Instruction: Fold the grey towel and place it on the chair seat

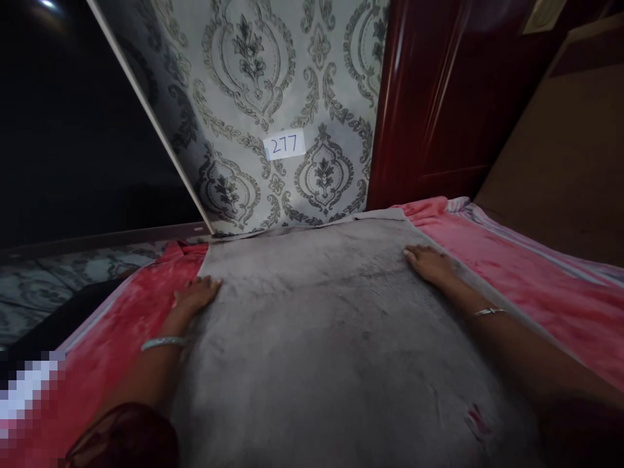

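A grey plush cloth (302, 325), like a towel or small blanket, lies spread out over a red and pink blanket (487, 253). My left hand (197, 294) rests on the cloth's left edge, fingers stretched out. Near the right edge, my right hand (429, 263) lies flat on the grey surface with its fingers extended. Neither hand grips anything. Faint creases run across the cloth, and its far edge is slightly folded over at the right. A small dark pink patch (478, 419) shows at the lower right of the cloth.
Patterned wallpaper (248, 58) with a paper label (285, 143) reading 277 rises behind the cloth. A dark screen-like panel (82, 130) stands at left. To the right are a dark red wooden panel (429, 97) and a brown cardboard-like box (570, 143).
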`<act>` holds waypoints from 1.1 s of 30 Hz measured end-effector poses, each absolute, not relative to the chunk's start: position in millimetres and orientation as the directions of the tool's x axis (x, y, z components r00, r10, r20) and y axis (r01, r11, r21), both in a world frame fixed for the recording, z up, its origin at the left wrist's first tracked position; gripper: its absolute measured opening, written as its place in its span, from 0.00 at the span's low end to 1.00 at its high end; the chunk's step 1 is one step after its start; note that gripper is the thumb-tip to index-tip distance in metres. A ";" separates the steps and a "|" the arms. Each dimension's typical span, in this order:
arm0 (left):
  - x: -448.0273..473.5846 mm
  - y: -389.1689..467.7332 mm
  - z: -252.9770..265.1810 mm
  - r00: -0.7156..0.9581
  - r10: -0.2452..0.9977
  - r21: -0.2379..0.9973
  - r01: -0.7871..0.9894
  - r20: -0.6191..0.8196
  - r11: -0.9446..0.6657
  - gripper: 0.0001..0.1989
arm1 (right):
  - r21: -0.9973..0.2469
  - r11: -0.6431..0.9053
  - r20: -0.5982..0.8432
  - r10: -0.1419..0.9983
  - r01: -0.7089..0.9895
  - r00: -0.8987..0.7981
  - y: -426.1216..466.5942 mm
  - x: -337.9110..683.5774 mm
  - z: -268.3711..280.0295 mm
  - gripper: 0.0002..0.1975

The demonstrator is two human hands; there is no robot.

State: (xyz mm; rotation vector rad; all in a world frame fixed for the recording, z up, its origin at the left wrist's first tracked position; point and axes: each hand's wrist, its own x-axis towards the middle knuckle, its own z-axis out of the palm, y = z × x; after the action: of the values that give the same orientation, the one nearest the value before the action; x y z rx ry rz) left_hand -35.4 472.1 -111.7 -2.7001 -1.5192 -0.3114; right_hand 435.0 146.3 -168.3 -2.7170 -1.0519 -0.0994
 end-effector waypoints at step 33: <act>-155.7 405.5 -134.1 0.339 0.940 0.001 0.941 0.041 -0.340 0.31 | -0.164 -0.755 0.158 0.615 0.635 0.772 27.1 386.8 -211.7 0.32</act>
State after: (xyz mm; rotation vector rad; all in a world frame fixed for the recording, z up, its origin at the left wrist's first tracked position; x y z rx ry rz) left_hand -155.7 405.5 -134.1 -2.5522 -1.7920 -0.0536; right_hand 386.8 27.1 -211.7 -2.7583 -0.9854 -0.1396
